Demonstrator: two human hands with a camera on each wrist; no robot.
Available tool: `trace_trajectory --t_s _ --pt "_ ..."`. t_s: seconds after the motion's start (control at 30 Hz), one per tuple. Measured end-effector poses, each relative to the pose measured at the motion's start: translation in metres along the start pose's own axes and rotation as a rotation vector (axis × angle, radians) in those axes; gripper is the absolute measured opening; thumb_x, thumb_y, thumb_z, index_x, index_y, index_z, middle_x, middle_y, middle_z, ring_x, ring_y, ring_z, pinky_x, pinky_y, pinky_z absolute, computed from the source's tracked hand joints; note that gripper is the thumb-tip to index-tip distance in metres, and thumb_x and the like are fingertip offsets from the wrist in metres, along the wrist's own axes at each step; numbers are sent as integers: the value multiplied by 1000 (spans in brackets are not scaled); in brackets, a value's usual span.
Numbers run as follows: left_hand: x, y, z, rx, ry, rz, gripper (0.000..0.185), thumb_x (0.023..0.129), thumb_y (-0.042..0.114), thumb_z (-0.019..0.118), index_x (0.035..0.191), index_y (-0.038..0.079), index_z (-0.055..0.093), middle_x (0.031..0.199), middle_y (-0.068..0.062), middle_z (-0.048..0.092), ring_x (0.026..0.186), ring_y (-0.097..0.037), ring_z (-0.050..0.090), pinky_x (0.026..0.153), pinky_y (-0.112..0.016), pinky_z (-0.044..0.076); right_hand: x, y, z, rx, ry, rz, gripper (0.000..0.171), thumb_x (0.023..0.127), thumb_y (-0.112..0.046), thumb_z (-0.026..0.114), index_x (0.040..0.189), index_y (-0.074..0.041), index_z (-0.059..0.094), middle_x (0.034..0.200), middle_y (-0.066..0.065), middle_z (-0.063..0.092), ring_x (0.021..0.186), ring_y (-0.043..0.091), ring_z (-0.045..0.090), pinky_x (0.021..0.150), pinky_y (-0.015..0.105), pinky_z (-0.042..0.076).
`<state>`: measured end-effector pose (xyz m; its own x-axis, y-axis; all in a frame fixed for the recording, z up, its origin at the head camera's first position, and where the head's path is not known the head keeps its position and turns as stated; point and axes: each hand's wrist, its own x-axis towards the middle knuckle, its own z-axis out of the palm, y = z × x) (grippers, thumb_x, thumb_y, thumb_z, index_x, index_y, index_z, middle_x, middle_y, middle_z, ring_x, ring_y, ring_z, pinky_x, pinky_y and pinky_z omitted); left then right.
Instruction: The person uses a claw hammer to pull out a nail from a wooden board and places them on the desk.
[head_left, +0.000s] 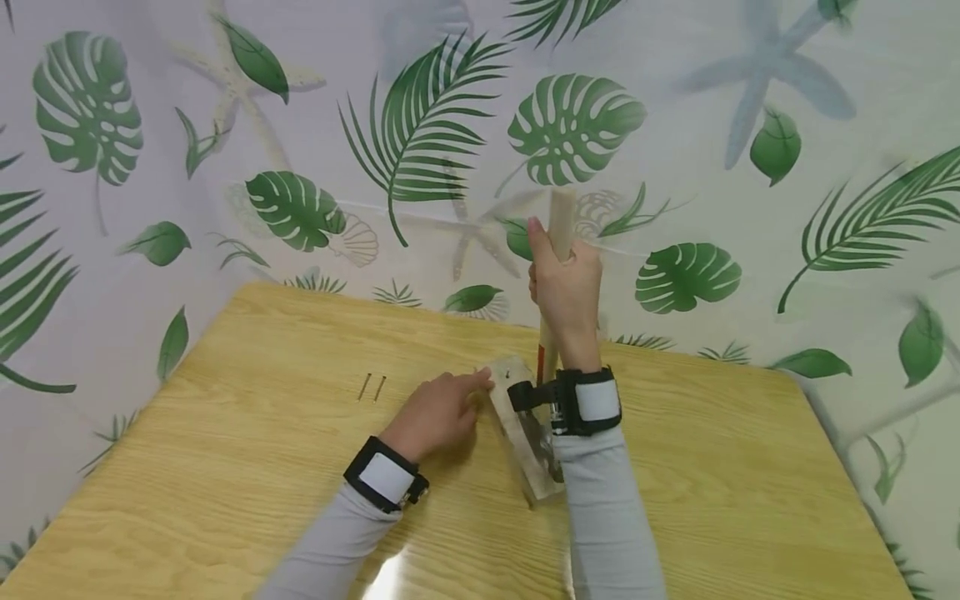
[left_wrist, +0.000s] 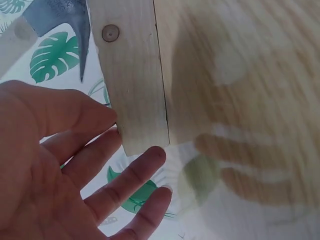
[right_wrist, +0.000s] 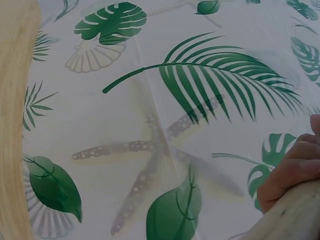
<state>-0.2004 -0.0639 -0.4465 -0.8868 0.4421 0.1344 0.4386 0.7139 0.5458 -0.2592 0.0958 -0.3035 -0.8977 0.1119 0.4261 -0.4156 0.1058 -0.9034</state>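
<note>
A pale wooden block (head_left: 517, 442) lies slantwise on the table. My left hand (head_left: 438, 417) holds its far end, fingertips at the corner. In the left wrist view the block (left_wrist: 132, 90) shows a long side with a round knot, and the left hand (left_wrist: 75, 160) has its thumb and a finger at the edge. My right hand (head_left: 566, 292) grips the wooden handle of a claw hammer (head_left: 561, 221), raised steeply above the block. The hammer's claw (left_wrist: 82, 55) is close over the block, pointing toward the left hand. A nail (head_left: 507, 375) sits in the block's far end.
Two loose nails (head_left: 371, 387) lie on the wood-grain table (head_left: 285, 400), left of the left hand. Behind the table's far edge hangs a white leaf-patterned cloth (head_left: 450, 108). The right wrist view shows mainly this cloth (right_wrist: 120, 125) and the table edge (right_wrist: 15, 125).
</note>
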Motion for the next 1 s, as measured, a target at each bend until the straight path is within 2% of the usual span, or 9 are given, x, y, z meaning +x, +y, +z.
trace_trajectory --t_s 0.03,0.2,0.37,0.57,0.73,1.0 --pt "0 -1 0 -4 -2 7 49 94 3 61 142 13 59 133 -1 68 109 -28 67 80 -42 53 5 3 4 -24 -20 25 48 97 -47 65 71 -10 51 52 -2 45 42 10 42 41 25 34" --pt "2 -3 0 9 -13 25 47 93 3 61 139 13 63 135 0 67 109 -26 68 72 -35 50 27 19 22 -109 -104 119 52 95 -56 64 71 -10 52 52 -2 45 43 11 42 42 26 34" --pt "4 -5 0 -7 -3 49 45 92 -1 60 135 12 66 142 -2 62 114 -26 67 76 -35 50 42 28 35 -151 -129 166 53 93 -57 65 74 -8 55 53 -2 46 45 12 43 43 25 35" --pt "4 -6 0 -25 -2 56 50 92 -4 58 140 10 62 144 -2 60 120 -25 65 92 -37 54 56 38 40 -177 -152 223 54 94 -56 65 88 -3 61 53 -3 46 45 9 44 42 22 36" --pt "6 -4 -4 -13 2 56 48 93 -2 60 139 10 63 144 -3 60 118 -24 66 90 -36 54 63 38 41 -184 -134 212 61 94 -58 64 94 3 60 53 -3 47 45 10 44 41 22 36" --pt "3 -4 -3 0 -23 49 50 93 0 59 143 9 59 142 -5 62 101 -20 67 73 -28 50 70 38 48 -154 -94 119 59 95 -57 63 80 0 57 50 -4 45 42 10 43 41 26 35"
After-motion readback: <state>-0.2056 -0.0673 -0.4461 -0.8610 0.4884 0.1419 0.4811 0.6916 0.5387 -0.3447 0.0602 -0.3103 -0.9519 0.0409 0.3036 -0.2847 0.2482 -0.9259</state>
